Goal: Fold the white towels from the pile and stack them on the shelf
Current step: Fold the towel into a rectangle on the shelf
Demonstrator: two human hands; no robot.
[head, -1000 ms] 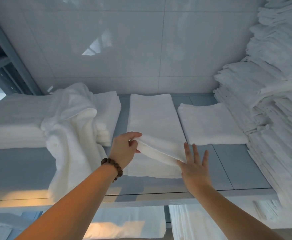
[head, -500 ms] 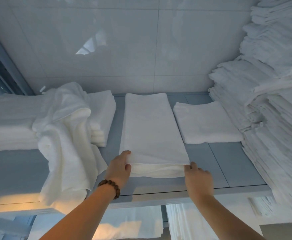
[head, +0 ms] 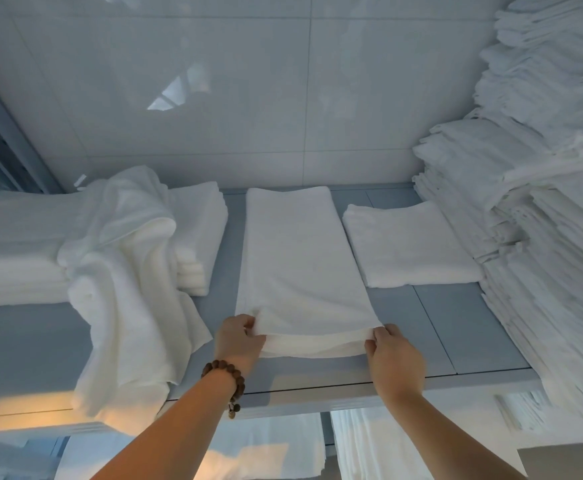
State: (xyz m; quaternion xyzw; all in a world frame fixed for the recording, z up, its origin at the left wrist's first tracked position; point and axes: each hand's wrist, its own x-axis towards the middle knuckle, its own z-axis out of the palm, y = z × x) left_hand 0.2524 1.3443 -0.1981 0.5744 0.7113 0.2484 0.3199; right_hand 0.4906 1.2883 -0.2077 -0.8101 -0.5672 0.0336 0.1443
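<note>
Left hand [head: 237, 342], right hand [head: 394, 358] on towel [head: 300, 258]

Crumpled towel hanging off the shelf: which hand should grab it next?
Probably the left hand: it pinches the corner of the long towel nearest the crumpled towel, while the right hand pinches the opposite corner.

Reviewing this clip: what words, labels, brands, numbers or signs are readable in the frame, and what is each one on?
None: no text, label, brand, number or sign can be read anywhere.
The long folded white towel pinched by the left hand and right hand is plain; so are the small folded white towel, the tall white towel stack, the grey shelf, the glossy white wall tiles and the brown bead bracelet.
</note>
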